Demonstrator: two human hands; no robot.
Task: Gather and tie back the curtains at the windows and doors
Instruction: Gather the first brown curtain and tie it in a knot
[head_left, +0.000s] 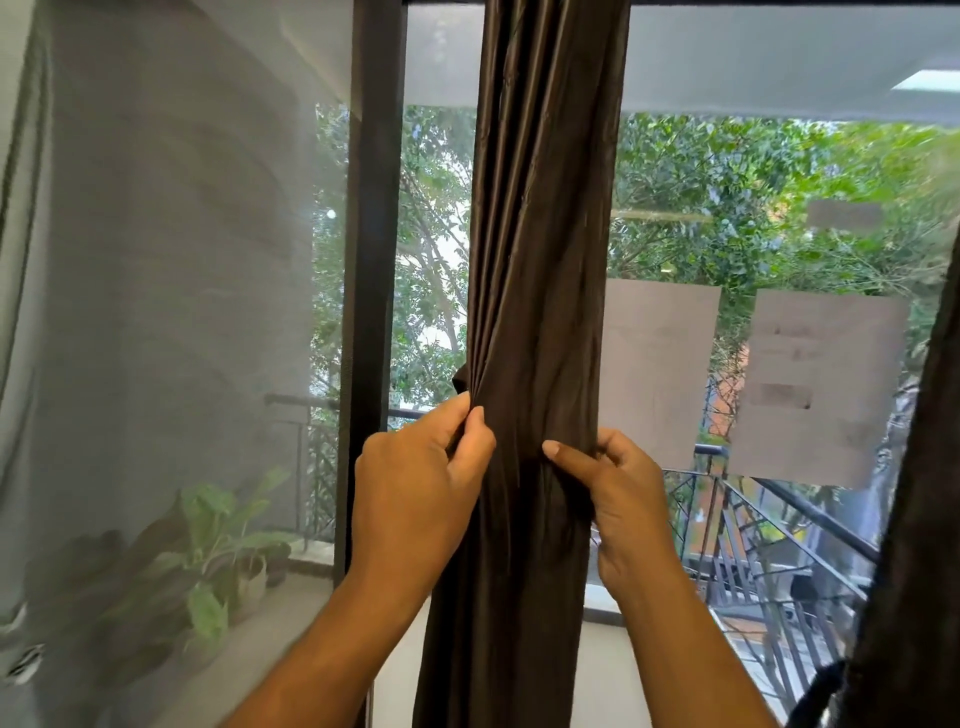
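Head view showed your left hand (415, 488) pinching the left edge of the gathered dark brown curtain (540, 291) while your right hand (618, 499) clamped its right edge, the bunched curtain hanging at centre before the glass door (779, 234), between both grips.

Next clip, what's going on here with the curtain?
A person stands at a glass door and holds a dark brown satin curtain that is already bunched into a narrow column. The left hand pinches its left edge, and the right hand grips its right edge at about the same height. No tie-back shows around it yet. A sheer grey net curtain hangs to the left, and potted green plants sit behind it outside.
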